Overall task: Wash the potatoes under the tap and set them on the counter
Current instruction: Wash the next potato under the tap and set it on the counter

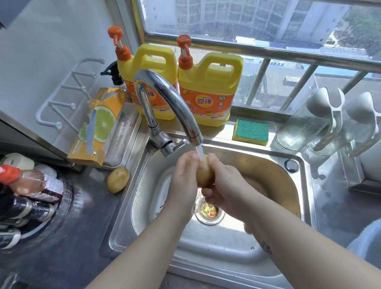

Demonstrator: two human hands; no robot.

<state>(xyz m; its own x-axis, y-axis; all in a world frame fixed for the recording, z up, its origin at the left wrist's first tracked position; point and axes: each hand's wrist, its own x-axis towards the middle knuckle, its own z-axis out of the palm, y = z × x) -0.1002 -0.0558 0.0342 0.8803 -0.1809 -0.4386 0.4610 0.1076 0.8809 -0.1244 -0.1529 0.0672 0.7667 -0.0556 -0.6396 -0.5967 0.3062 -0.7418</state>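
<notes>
A yellow-brown potato (204, 174) is held over the steel sink (302, 196) under the running tap (165, 98). Water falls from the spout onto its top end. My left hand (183, 179) cups the potato's left side and my right hand (222, 184) grips it from the right, thumb curled below. A second potato (117, 180) lies on the dark counter just left of the sink. Another brownish potato (255, 186) shows in the basin behind my right wrist, partly hidden.
Two yellow detergent jugs (208, 89) and a green-yellow sponge (251, 132) stand behind the sink on the sill. A cling-film box (97, 125) lies at left. Sauce bottles (26, 192) crowd the left counter. Glass jars (316, 120) sit at right. The drain strainer (210, 210) holds scraps.
</notes>
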